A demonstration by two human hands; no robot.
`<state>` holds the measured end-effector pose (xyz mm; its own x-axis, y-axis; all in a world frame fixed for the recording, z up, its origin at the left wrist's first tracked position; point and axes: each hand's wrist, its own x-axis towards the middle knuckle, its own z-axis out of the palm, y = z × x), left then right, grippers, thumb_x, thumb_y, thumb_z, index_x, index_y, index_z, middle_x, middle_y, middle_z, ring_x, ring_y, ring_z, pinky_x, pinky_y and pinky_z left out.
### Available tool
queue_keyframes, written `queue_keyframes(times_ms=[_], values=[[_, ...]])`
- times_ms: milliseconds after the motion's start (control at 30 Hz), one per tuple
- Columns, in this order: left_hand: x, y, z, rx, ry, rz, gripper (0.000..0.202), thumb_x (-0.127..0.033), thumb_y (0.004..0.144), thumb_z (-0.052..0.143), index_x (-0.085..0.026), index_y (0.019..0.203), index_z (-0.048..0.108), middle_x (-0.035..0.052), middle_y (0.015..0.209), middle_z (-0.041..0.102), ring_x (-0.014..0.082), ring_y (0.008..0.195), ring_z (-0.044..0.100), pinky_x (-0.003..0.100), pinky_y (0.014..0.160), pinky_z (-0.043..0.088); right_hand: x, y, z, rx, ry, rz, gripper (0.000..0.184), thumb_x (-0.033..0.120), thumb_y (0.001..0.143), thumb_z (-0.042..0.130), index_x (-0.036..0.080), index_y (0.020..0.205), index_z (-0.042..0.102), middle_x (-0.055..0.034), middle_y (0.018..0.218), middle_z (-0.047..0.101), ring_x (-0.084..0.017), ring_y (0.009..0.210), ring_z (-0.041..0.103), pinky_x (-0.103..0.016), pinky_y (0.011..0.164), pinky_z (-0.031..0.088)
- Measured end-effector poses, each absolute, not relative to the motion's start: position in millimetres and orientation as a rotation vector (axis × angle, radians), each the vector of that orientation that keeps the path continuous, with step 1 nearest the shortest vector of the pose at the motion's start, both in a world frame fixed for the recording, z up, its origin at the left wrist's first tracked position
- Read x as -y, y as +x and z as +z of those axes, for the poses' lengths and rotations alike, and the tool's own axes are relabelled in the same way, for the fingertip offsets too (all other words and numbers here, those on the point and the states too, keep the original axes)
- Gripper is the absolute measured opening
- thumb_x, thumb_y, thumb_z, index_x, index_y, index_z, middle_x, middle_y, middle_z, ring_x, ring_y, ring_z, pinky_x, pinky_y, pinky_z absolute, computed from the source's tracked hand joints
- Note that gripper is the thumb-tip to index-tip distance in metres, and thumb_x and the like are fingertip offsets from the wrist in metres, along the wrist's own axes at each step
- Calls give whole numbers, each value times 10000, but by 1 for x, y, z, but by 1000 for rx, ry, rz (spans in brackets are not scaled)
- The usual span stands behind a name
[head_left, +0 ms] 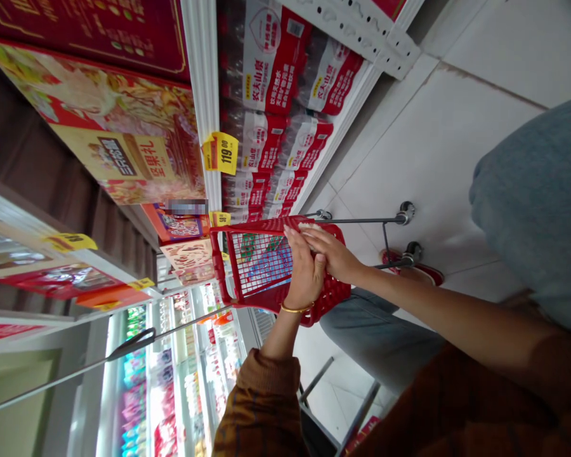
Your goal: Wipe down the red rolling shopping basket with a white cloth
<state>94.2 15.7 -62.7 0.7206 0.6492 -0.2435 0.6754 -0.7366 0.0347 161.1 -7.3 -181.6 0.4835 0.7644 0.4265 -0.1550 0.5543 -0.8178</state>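
Observation:
My left hand (305,273), with a gold bracelet at the wrist, has its fingers stretched out and lying together. Against its fingertips lies my right hand (335,254), its fingers also extended. A pale patch shows at the right fingertips; whether it is a thin object or glare I cannot tell. Both hands are above the red shopping cart basket (242,301), overlapping it in the picture; contact with its rim is unclear. Through the mesh side, a blue and green package (269,263) shows inside the basket.
The view is turned sideways. Shelves hold packs of red-labelled water bottles (261,139) and gift boxes (137,139). The cart's wheels (406,212) stand on the tiled floor (438,139). Jeans-clad legs (533,203) and a red shoe (428,273) are close by.

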Motion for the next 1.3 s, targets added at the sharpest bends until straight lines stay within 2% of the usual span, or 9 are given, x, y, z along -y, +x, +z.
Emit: queue_keyframes(times_ms=[300, 533, 767, 867, 1067, 1167, 1300], values=[[1, 100, -63, -1125, 2864, -429, 690, -442, 991, 270, -172, 1519, -81, 139, 1596, -154, 276, 1454, -171, 549, 1195, 74, 17, 149, -198, 901, -827, 622, 482, 347, 1004, 361, 321, 1482, 303, -79, 1436, 472, -223, 1337, 419, -483, 1121, 363], [5, 102, -65, -1104, 3006, -561, 707, -413, 979, 353, -122, 1514, -6, 206, 1580, -163, 332, 1435, -201, 632, 1157, 139, 21, 140, -227, 861, -951, 592, 424, 281, 998, 379, 287, 1420, 418, -99, 1403, 499, -237, 1346, 410, -519, 1094, 386], [10, 106, -67, -1144, 3140, -720, 677, -409, 956, 423, -8, 1457, 206, 300, 1566, -6, 366, 1440, -140, 626, 1152, 188, 18, 141, -248, 774, -1052, 641, 360, 235, 973, 406, 218, 1305, 547, -127, 1227, 598, -245, 1185, 539, -492, 1010, 468], [13, 107, -68, -1165, 3169, -757, 705, -447, 947, 431, -1, 1450, 217, 313, 1559, 40, 373, 1444, -113, 632, 1145, 211, 21, 145, -235, 714, -1050, 635, 363, 244, 981, 373, 190, 1289, 558, -145, 1214, 595, -247, 1178, 541, -486, 1010, 470], [22, 106, -68, -1162, 3160, -703, 734, -450, 956, 405, -12, 1479, 134, 296, 1566, 41, 368, 1453, -73, 630, 1142, 234, 28, 145, -204, 791, -884, 614, 417, 345, 999, 359, 204, 1371, 482, -144, 1378, 508, -242, 1337, 418, -498, 1124, 361], [26, 103, -69, -1190, 3127, -662, 742, -459, 957, 398, -23, 1486, 113, 287, 1570, 33, 359, 1457, -62, 620, 1146, 232, 30, 139, -213, 831, -866, 615, 439, 388, 999, 353, 220, 1390, 462, -143, 1379, 513, -245, 1321, 441, -513, 1102, 384], [31, 100, -70, -1248, 3101, -635, 738, -456, 955, 408, -30, 1487, 125, 287, 1569, 38, 351, 1458, -62, 611, 1150, 231, 32, 131, -236, 825, -939, 601, 388, 305, 993, 398, 239, 1365, 485, -123, 1356, 538, -233, 1319, 444, -521, 1085, 399]])
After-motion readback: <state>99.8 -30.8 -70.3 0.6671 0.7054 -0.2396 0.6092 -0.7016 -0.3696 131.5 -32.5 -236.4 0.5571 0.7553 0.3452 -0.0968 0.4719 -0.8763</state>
